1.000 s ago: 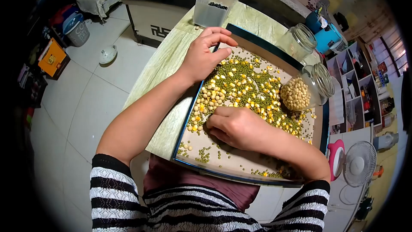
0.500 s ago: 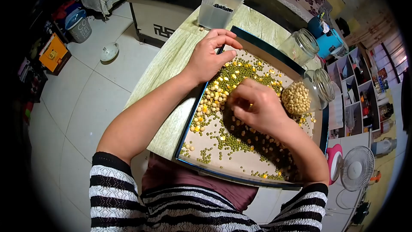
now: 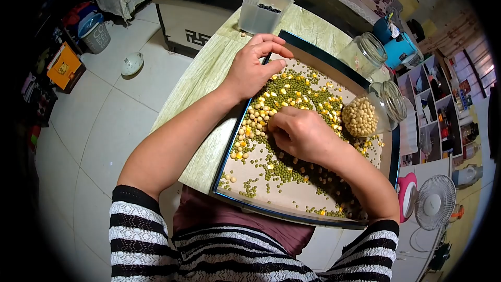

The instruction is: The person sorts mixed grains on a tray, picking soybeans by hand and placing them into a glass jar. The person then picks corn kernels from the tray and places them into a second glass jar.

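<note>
Head view: left hand (image 3: 255, 68) at the shallow box's (image 3: 255, 180) left rim, thumb spread from fingers. Right hand (image 3: 303, 131) bunched low over mung beans (image 3: 284, 173); pinch hidden, cannot tell. Soybeans (image 3: 254, 119), corn kernels (image 3: 298, 94) mixed leftward; soybean jar (image 3: 384, 108) right.

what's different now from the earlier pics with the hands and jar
The right hand has shifted toward the far end of the tray, its fingers at the mixed beans; whether they pinch any is hidden. The left hand stays at the tray's edge, and the jar of pale beans is as before.
</note>
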### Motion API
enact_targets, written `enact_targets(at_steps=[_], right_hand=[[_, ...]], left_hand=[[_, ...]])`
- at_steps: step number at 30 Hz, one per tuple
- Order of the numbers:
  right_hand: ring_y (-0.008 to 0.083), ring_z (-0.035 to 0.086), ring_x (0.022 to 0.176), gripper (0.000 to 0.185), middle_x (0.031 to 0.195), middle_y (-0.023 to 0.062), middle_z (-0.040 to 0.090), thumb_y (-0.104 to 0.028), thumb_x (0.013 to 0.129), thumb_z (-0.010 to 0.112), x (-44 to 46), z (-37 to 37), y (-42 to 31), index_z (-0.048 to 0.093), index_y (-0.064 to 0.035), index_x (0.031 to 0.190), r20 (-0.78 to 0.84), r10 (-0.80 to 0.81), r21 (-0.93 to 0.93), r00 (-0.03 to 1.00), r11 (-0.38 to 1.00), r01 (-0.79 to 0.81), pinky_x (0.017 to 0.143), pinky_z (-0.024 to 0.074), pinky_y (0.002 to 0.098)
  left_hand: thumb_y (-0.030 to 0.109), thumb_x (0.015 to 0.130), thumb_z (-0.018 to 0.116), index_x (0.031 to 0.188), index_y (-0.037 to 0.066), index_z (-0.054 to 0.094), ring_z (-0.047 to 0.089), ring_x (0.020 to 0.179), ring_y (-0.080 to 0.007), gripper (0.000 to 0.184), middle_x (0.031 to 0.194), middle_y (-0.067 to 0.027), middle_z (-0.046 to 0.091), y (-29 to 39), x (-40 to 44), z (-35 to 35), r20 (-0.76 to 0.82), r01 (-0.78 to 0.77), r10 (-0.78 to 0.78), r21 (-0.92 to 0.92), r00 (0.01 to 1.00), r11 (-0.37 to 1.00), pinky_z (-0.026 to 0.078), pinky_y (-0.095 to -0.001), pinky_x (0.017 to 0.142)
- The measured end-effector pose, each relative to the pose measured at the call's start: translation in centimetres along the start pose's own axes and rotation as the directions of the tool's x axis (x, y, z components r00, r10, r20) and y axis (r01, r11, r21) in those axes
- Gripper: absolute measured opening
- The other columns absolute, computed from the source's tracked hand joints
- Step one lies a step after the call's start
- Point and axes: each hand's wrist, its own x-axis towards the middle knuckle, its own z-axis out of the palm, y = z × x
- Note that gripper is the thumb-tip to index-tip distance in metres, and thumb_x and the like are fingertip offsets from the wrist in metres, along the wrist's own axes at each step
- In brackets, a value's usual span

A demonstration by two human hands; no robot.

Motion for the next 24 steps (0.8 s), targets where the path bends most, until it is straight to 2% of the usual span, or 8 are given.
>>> enact_targets(at_steps=[3, 7, 10, 13, 16, 18, 20, 24], right_hand=[[0.0291, 0.058, 0.066, 0.013, 0.074, 0.0110, 0.056, 0.000, 0.066, 0.062, -0.1, -0.1, -0.1, 0.058, -0.0034, 0.078, 0.009, -0.012, -0.020, 1.000, 1.000, 0.012, 0.059, 0.0492, 0.0369], [0.0293, 0.058, 0.065, 0.013, 0.073, 0.0109, 0.055, 0.000, 0.066, 0.060, -0.3, 0.4, 0.0, 0.058, -0.0039, 0.078, -0.004, -0.018, -0.033, 1.000, 0.999, 0.018, 0.058, 0.0488, 0.0373], [0.0291, 0.057, 0.065, 0.013, 0.072, 0.0107, 0.053, 0.001, 0.066, 0.061, -0.6, -0.8, -0.1, 0.057, -0.0034, 0.079, -0.027, -0.052, -0.036, 0.998, 0.998, 0.051, 0.058, 0.0476, 0.0370], [0.0258, 0.056, 0.064, 0.016, 0.072, 0.0099, 0.053, 0.005, 0.066, 0.060, -1.0, -5.3, -0.8, 0.057, -0.0026, 0.079, -0.198, -0.027, -0.073, 0.980, 0.997, 0.013, 0.057, 0.0467, 0.0331], [0.0135, 0.058, 0.064, 0.017, 0.077, 0.0063, 0.060, 0.010, 0.069, 0.059, -2.5, -10.5, -0.4, 0.063, -0.0013, 0.082, -0.429, -0.013, -0.253, 0.903, 0.962, -0.107, 0.056, 0.0468, 0.0249], [0.0068, 0.054, 0.063, 0.016, 0.073, 0.0030, 0.059, 0.009, 0.069, 0.056, -4.0, -13.5, -0.4, 0.063, -0.0005, 0.080, -0.521, 0.096, -0.256, 0.848, 0.930, -0.263, 0.056, 0.0448, 0.0209], [0.0130, 0.059, 0.061, 0.007, 0.070, 0.0085, 0.062, 0.000, 0.069, 0.061, -5.3, -15.8, -0.1, 0.063, 0.0003, 0.076, -0.573, 0.209, -0.306, 0.793, 0.843, -0.443, 0.056, 0.0476, 0.0249], [0.0150, 0.059, 0.061, 0.015, 0.067, 0.0120, 0.062, -0.001, 0.067, 0.059, -6.7, -17.4, 0.7, 0.063, 0.0025, 0.080, -0.380, 0.558, -0.208, 0.738, 0.726, -0.656, 0.058, 0.0465, 0.0282]], left_hand=[[0.008, 0.077, 0.059, 0.095, 0.006, 0.065, 0.047, 0.107, -0.0143, 0.019, 0.115, -0.0059, 0.049, 0.3, 0.0, -0.4, 0.080, 0.032, -0.033, 0.019, 0.996, 0.999, 0.039, -0.0296, 0.091], [0.007, 0.078, 0.058, 0.095, 0.005, 0.064, 0.046, 0.110, -0.0157, 0.018, 0.115, -0.0075, 0.048, 0.1, 0.1, -0.5, 0.095, 0.008, -0.013, 0.049, 0.995, 0.999, 0.039, -0.0300, 0.092], [0.006, 0.079, 0.058, 0.096, 0.003, 0.063, 0.046, 0.111, -0.0167, 0.018, 0.116, -0.0086, 0.045, -0.3, 0.1, -0.5, 0.108, 0.009, -0.005, -0.042, 0.994, 0.999, 0.038, -0.0300, 0.093], [0.008, 0.080, 0.058, 0.095, 0.004, 0.063, 0.046, 0.106, -0.0143, 0.016, 0.116, -0.0066, 0.045, -0.2, 0.0, -0.6, 0.110, 0.041, -0.038, -0.031, 0.993, 0.999, 0.039, -0.0273, 0.089], [0.008, 0.081, 0.058, 0.095, 0.005, 0.063, 0.046, 0.104, -0.0124, 0.016, 0.116, -0.0055, 0.045, 0.1, 0.0, -0.6, 0.112, 0.057, -0.053, -0.035, 0.992, 0.998, 0.038, -0.0262, 0.087], [0.008, 0.081, 0.057, 0.095, 0.005, 0.063, 0.046, 0.103, -0.0117, 0.016, 0.116, -0.0053, 0.045, 0.3, 0.0, -0.6, 0.109, 0.098, -0.090, -0.062, 0.990, 0.993, 0.038, -0.0255, 0.086], [0.012, 0.079, 0.059, 0.092, 0.006, 0.065, 0.049, 0.102, -0.0150, 0.016, 0.111, -0.0060, 0.051, 0.5, 0.0, -0.4, 0.078, 0.120, -0.113, -0.093, 0.991, 0.988, 0.040, -0.0289, 0.087], [0.012, 0.078, 0.059, 0.092, 0.006, 0.065, 0.049, 0.102, -0.0152, 0.016, 0.111, -0.0061, 0.051, 0.2, 0.1, -0.5, 0.066, 0.076, -0.073, -0.047, 0.995, 0.996, 0.040, -0.0292, 0.087]])
